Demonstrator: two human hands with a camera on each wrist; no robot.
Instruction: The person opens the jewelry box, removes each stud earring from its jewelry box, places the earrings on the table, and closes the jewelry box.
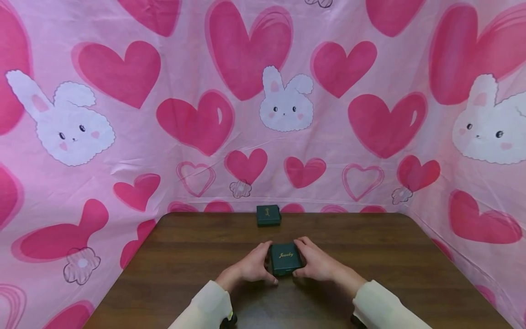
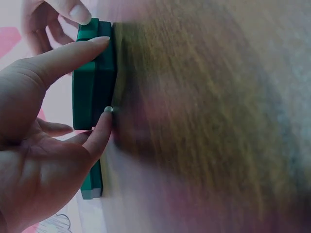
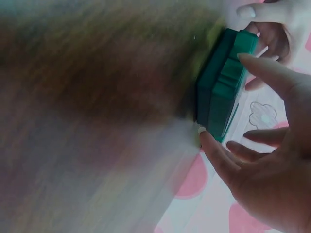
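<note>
A dark green jewelry box with gold lettering on its lid sits on the table between both hands. My left hand holds its left side, thumb toward the near face. On the opposite side my right hand holds it the same way. In the left wrist view the left thumb lies against the green box, and the little fingertip is at its lower edge. The right wrist view has the right thumb tip on the box. Some fingers of each hand are hidden behind it. The lid looks closed.
A second dark green box with a gold mark stands at the table's far edge. The wooden tabletop is brown. Pink cloth with hearts and rabbits hangs behind and on both sides.
</note>
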